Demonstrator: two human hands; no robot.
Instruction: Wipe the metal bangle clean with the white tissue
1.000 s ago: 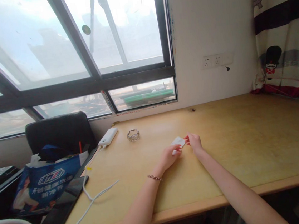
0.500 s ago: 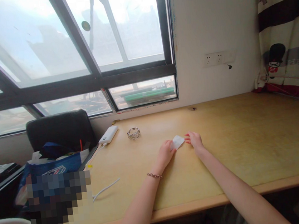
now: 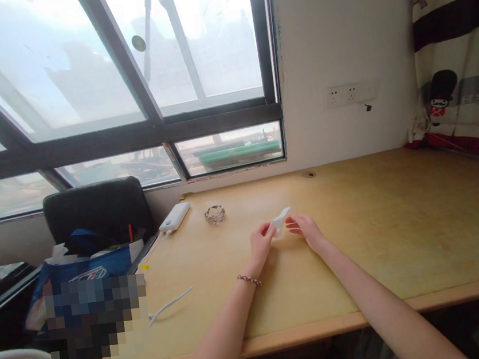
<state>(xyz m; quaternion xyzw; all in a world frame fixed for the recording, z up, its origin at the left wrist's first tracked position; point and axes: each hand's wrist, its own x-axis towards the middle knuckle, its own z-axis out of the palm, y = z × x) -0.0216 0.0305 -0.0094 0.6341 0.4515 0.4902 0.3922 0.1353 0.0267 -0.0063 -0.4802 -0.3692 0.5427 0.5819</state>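
Between the thumb and fingers of my left hand is a small thin white sheet, which looks like a folded tissue or cloth. It is bent and lifted off the tabletop, with its upper right corner pointing up. My right hand hovers close at the sheet's right side, fingers half bent and a little apart. Whether its fingertips touch the sheet I cannot tell. A braided bracelet circles my left wrist.
On the wooden table, a silver woven ring-shaped item and a white power bank with a cable lie to the left. Another white cable lies nearer. A black chair and a blue bag stand beyond the left edge.
The white sheet has gone from lying nearly flat to being raised and bent in my left hand. My right hand has shifted slightly left toward it.
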